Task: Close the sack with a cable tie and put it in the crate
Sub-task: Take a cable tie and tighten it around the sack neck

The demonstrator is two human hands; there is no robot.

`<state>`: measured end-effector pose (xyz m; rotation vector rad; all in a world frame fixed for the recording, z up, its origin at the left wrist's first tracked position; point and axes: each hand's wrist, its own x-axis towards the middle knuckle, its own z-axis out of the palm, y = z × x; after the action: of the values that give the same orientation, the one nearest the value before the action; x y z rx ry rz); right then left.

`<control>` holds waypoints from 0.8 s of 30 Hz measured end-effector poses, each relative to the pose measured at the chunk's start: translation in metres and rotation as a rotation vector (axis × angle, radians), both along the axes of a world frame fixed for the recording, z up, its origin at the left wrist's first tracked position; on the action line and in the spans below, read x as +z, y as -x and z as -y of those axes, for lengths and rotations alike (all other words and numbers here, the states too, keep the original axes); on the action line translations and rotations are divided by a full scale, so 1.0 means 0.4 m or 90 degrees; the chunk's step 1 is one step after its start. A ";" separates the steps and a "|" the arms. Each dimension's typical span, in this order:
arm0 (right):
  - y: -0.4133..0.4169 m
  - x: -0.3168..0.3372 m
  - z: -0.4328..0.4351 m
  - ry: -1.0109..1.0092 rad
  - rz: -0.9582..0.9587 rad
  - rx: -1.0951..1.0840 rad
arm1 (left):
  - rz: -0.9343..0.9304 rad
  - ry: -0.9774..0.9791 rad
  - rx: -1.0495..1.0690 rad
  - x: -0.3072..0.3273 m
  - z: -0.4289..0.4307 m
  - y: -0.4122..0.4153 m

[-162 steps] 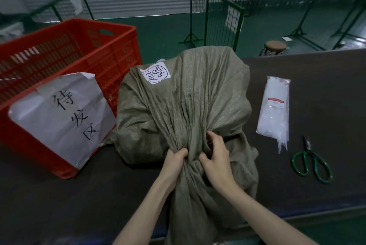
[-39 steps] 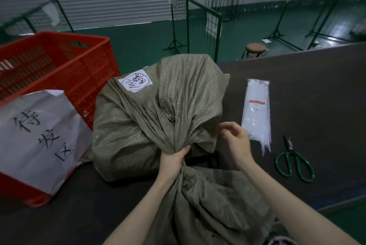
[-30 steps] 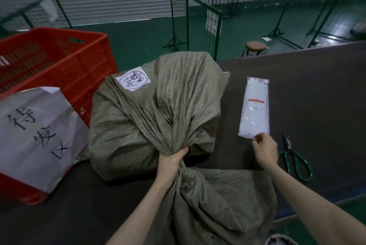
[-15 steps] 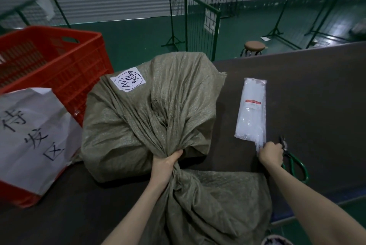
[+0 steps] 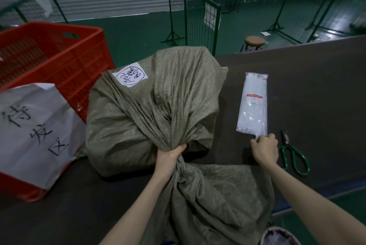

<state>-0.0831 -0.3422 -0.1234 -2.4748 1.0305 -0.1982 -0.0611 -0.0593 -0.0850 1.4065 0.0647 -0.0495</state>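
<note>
A full olive woven sack [image 5: 150, 110] with a white label lies on the dark table [image 5: 316, 78]. My left hand [image 5: 170, 155] grips its twisted neck, and the loose mouth of the sack spreads toward me over the table edge. To the right lies a clear bag of white cable ties [image 5: 253, 106]. My right hand [image 5: 264, 149] pinches the tie ends sticking out of that bag's near, open end. A red plastic crate [image 5: 59, 62] with a white paper sign stands at the left, beside the sack.
Green-handled scissors [image 5: 293, 155] lie just right of my right hand. Beyond the table are a green floor, wire fence panels [image 5: 198, 19], a round stool [image 5: 254, 42] and metal stands. The table's near edge runs below my right forearm.
My right hand left the sack neck, reached right to the cable tie bag and closed on the tie ends at its near end. The left hand kept its hold on the neck.
</note>
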 end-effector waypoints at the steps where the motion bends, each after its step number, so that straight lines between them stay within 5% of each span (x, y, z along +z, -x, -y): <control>1: 0.001 0.005 0.003 -0.012 0.015 0.007 | -0.002 0.001 -0.006 0.000 -0.002 0.000; 9: 0.003 0.067 -0.076 -0.131 0.238 0.183 | -0.002 0.001 -0.011 0.008 -0.007 0.007; 12: 0.004 0.100 -0.137 -0.229 0.265 0.235 | 0.005 0.000 -0.011 0.015 -0.007 0.011; 24: 0.026 0.190 -0.295 -0.289 0.341 0.490 | -0.019 0.010 -0.056 0.026 -0.020 0.017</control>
<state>-0.0936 -0.2240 -0.0475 -2.0412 -0.1150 -0.3081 -0.0680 -0.0512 -0.0744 1.3922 0.0277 -0.1431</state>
